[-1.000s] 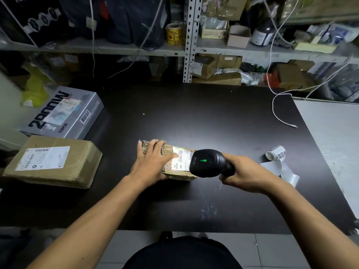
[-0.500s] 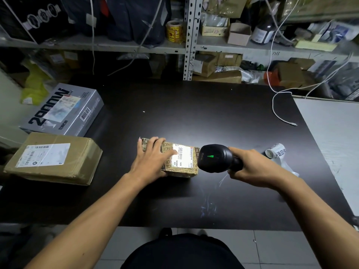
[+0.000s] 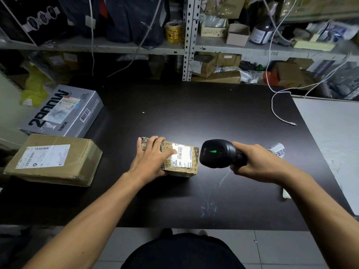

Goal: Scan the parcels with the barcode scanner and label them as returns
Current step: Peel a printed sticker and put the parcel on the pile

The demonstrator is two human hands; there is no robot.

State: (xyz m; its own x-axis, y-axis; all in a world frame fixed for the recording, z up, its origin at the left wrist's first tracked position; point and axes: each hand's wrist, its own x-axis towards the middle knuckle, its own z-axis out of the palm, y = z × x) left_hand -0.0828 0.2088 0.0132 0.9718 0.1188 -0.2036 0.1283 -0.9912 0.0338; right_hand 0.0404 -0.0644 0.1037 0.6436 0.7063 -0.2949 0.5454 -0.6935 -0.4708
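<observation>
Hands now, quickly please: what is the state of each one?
Left hand: open, flat on the small parcel.
Right hand: closed, holding the barcode scanner.

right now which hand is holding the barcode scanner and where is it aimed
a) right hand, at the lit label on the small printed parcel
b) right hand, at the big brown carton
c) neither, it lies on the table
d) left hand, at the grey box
a: the right hand grips the barcode scanner, whose light falls on the label of the small printed parcel under the left hand.

The table [image 3: 194,117] is black, and so is the scanner [image 3: 219,153], lit by a green mark. The small parcel [image 3: 180,166] is tan with dark lettering and a white label [image 3: 181,155]; the box [image 3: 64,111] is silver-grey.
</observation>
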